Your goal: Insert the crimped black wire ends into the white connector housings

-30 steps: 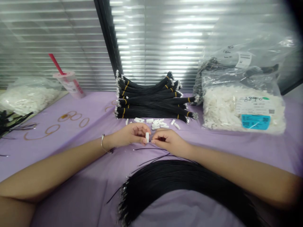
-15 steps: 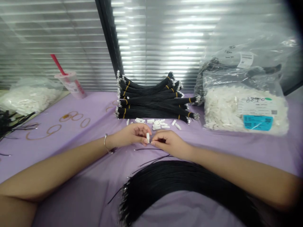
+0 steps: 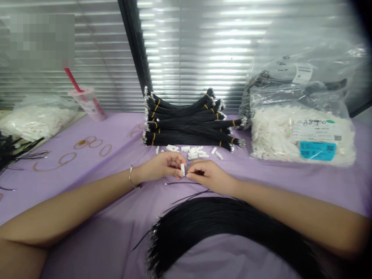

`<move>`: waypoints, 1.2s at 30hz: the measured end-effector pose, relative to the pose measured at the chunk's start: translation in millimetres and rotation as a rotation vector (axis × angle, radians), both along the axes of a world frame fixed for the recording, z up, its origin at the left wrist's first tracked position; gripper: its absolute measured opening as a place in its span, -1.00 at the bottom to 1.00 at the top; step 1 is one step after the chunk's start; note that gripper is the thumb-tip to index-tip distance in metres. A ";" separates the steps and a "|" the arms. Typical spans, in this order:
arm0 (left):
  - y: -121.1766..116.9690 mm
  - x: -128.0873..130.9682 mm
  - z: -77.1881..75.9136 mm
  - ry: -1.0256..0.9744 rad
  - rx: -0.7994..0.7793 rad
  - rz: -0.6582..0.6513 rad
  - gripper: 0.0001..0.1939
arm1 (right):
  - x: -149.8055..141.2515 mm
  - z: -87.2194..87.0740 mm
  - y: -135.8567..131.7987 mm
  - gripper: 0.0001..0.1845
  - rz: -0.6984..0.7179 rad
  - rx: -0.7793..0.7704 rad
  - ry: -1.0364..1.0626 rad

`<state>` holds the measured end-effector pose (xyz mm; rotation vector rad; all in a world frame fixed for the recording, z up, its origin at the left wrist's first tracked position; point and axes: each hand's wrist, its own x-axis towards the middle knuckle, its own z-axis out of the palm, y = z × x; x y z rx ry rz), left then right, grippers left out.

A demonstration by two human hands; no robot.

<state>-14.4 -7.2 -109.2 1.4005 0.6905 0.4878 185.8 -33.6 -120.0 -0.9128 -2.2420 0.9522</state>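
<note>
My left hand (image 3: 161, 166) pinches a small white connector housing (image 3: 182, 169) at its fingertips, held upright. My right hand (image 3: 207, 175) is closed in a pinch right beside the housing; what it holds is too thin to make out, likely a black wire. A large loose bundle of black wires (image 3: 221, 228) with metal tips lies under my forearms near the table's front. Several loose white housings (image 3: 193, 152) lie just beyond my hands, in front of a stack of tied black wire bundles (image 3: 188, 126).
A clear bag of white housings (image 3: 302, 135) sits at the right, another bag (image 3: 33, 118) at the far left. A plastic cup with a red straw (image 3: 87, 102) stands at the back left. Rubber bands (image 3: 87, 145) lie on the purple cloth (image 3: 101, 217).
Almost nothing differs; both hands stay pinched together at the white housing, with only a slight shift of the view.
</note>
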 end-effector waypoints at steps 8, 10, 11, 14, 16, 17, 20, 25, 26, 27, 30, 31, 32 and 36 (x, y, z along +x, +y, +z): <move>2.8 -2.4 -0.7 -0.023 0.002 -0.030 -0.73 | 0.3 0.3 -0.6 -0.81 -0.005 0.010 -0.017; 2.9 -2.8 -0.5 -0.018 0.001 -0.044 -0.74 | 0.7 1.2 -1.0 -0.80 -0.003 0.015 -0.022; 2.6 -2.7 -0.1 -0.015 -0.002 -0.048 -0.75 | 0.9 1.7 -1.3 -0.80 0.000 0.018 -0.025; 1.1 -2.2 2.0 -0.018 -0.020 -0.042 -0.78 | 1.4 3.3 -2.1 -0.83 0.016 0.026 -0.031; 0.4 -1.8 3.4 -0.012 -0.024 -0.039 -0.81 | 1.5 3.9 -2.3 -0.85 0.023 0.030 -0.031; 0.4 -1.7 3.9 -0.005 -0.019 -0.041 -0.82 | 1.5 4.0 -2.2 -0.85 0.026 0.034 -0.032; 1.6 -1.3 3.7 0.010 -0.004 -0.049 -0.82 | 2.2 3.4 -1.4 -0.84 0.032 0.065 -0.059; 3.3 -0.2 1.2 -0.004 -0.006 -0.058 -0.80 | 4.8 4.1 -3.3 -0.87 0.052 0.114 -0.106; 3.5 0.2 0.8 -0.011 -0.002 -0.053 -0.80 | 5.2 4.4 -4.0 -0.88 0.056 0.120 -0.106; 3.9 0.5 0.4 -0.020 0.010 -0.039 -0.78 | 5.7 4.6 -4.5 -0.89 0.046 0.129 -0.111; 5.2 1.1 -0.3 -0.030 0.010 -0.030 -0.76 | 7.0 4.0 -5.2 -0.91 0.048 0.126 -0.121; 5.3 1.2 -0.4 -0.031 0.008 -0.033 -0.76 | 7.6 3.6 -5.2 -0.89 0.030 0.103 -0.111; 5.3 1.3 -0.4 -0.033 0.007 -0.037 -0.76 | 8.4 3.3 -5.3 -0.86 -0.001 0.085 -0.094; 4.1 1.3 -0.5 -0.046 0.018 -0.036 -0.74 | 11.7 7.6 -7.8 -0.85 -0.031 0.238 -0.084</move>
